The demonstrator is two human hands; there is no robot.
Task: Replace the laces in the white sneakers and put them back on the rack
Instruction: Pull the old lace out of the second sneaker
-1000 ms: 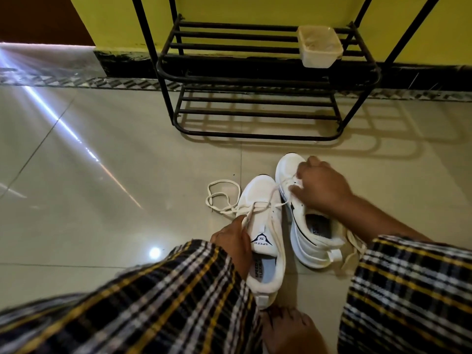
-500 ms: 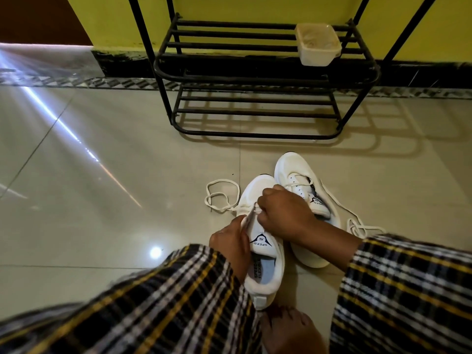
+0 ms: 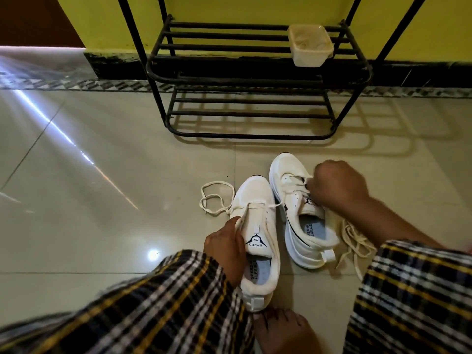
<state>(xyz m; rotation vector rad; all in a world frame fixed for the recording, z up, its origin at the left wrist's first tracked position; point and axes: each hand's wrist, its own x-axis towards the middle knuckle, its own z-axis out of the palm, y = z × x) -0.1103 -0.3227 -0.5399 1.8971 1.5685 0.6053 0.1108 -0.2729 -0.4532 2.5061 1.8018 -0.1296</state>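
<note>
Two white sneakers stand side by side on the tiled floor, toes toward the rack. My left hand (image 3: 224,249) grips the left sneaker (image 3: 256,200) at its collar, beside the tongue. My right hand (image 3: 337,187) is a closed fist over the right sneaker (image 3: 288,169), pinching a cream lace (image 3: 270,205) that runs taut across from the left sneaker's front eyelets. The lace's other end lies in loose loops (image 3: 217,198) on the floor to the left. More cream lace (image 3: 355,238) lies bunched right of the right sneaker. The black metal rack (image 3: 255,135) stands just beyond.
A white plastic tub (image 3: 310,47) sits on the rack's upper shelf at the right. My plaid-clad knees fill the bottom corners, and a bare foot (image 3: 281,330) rests behind the left sneaker's heel. A yellow wall backs the rack.
My right hand dropped to the left sneaker's tongue, then swung back up and right over the right sneaker, drawing the lace tight. My left hand stayed on the left sneaker.
</note>
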